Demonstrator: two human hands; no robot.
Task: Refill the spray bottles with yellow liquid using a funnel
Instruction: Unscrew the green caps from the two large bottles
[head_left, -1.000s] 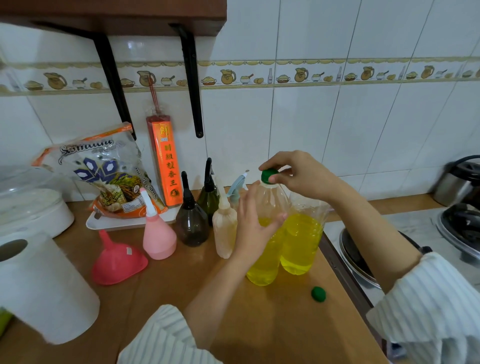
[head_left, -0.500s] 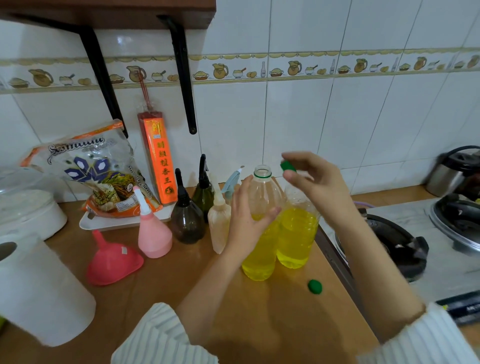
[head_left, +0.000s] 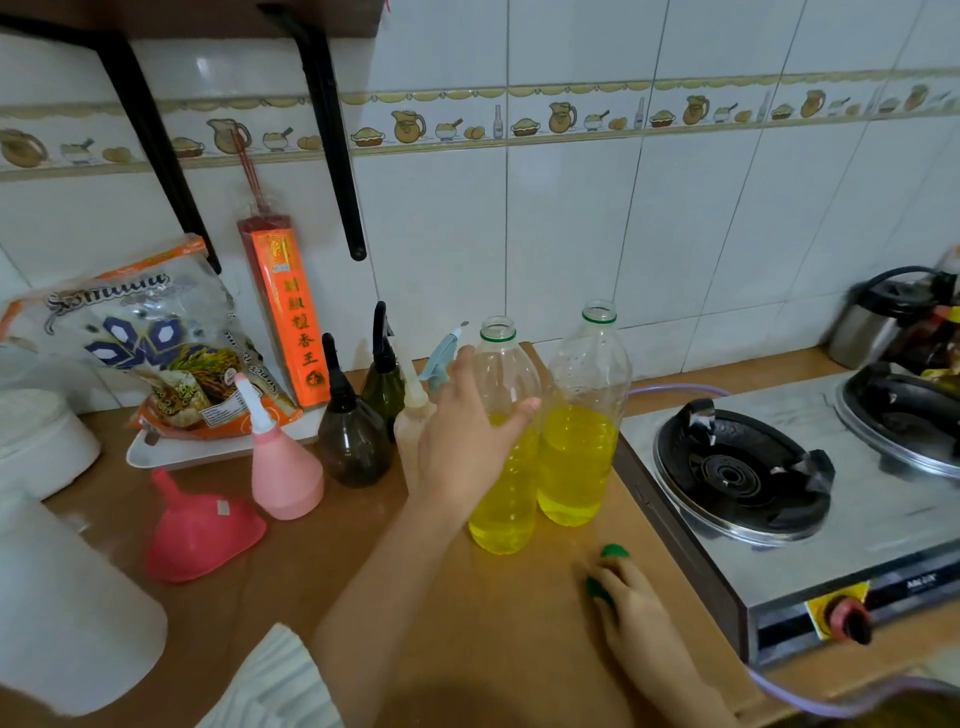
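Two clear plastic bottles half full of yellow liquid stand uncapped side by side on the wooden counter. My left hand grips the left bottle at mid height; the right bottle stands free. My right hand is low on the counter, its fingertips pinching a green cap. A second green cap lies just beyond it. A pink funnel lies mouth-down at the left. Near it stand a pink spray bottle, a dark brown one, a dark green one and a beige one.
A gas stove borders the counter on the right, with pots behind it. A white paper roll stands at the near left. A rice bag on a white tray and an orange incense box lean against the tiled wall.
My right hand took the green cap off the left bottle and carried it down to the counter, beside the other cap. My left hand stayed on the bottle.
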